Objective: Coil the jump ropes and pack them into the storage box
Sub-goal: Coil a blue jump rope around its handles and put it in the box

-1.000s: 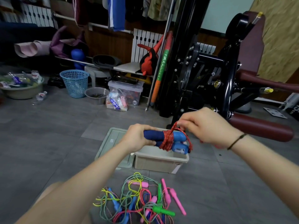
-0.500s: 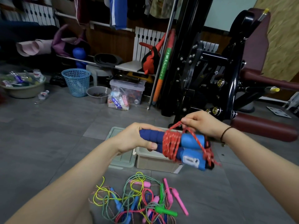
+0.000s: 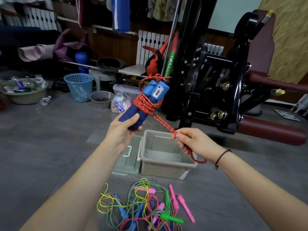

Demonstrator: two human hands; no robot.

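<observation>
My left hand (image 3: pixel 124 130) grips the lower ends of two blue jump-rope handles (image 3: pixel 150 97), held upright and tilted right. A red speckled rope (image 3: pixel 144 104) is wound several times around their middle. A doubled strand runs down to my right hand (image 3: pixel 191 142), which pinches it taut; a short loop hangs below that hand. Beneath both hands an open grey storage box (image 3: pixel 166 167) stands on the floor with nothing visible inside. A tangle of coloured jump ropes (image 3: pixel 143 209) with pink, green and blue handles lies on the floor in front of me.
The box's lid (image 3: pixel 127 162) lies flat beside the box on its left. A black gym machine (image 3: pixel 216 72) with maroon pads stands close behind at right. A blue basket (image 3: pixel 78 87), grey bowl (image 3: pixel 100 98) and clear bin (image 3: pixel 123 90) sit further back on the tiled floor.
The handles swung from lying sideways to standing upright in my left hand. My right hand moved down and right from the top of the bundle, pulling the rope end out taut.
</observation>
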